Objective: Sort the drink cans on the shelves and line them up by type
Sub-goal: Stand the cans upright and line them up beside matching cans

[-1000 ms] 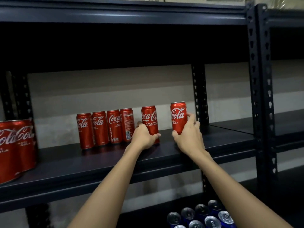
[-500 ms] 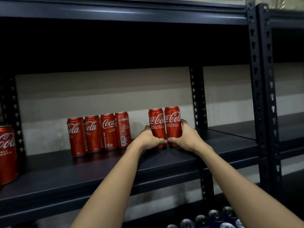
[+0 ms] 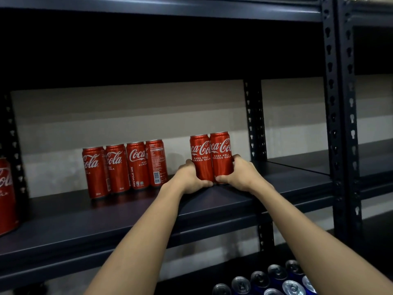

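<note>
The left hand (image 3: pixel 191 177) and right hand (image 3: pixel 240 174) are gripping two touching red aluminium cola cans (image 3: pixel 210 157) low on their sides, on the dark metal shelf (image 3: pixel 148 211), right of four matching cans (image 3: pixel 124 167); smooth, rigid, likely slippery.

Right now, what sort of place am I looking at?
Probably a storeroom or a shop's back stock area. Bare metal shelving with punched uprights stands against a plain wall, red cola cans sit in rows, and blue cans wait below.

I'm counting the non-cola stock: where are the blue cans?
In the head view, the blue cans sit at the bottom right, on the level below the shelf holding the red cans, under the right forearm.
</note>
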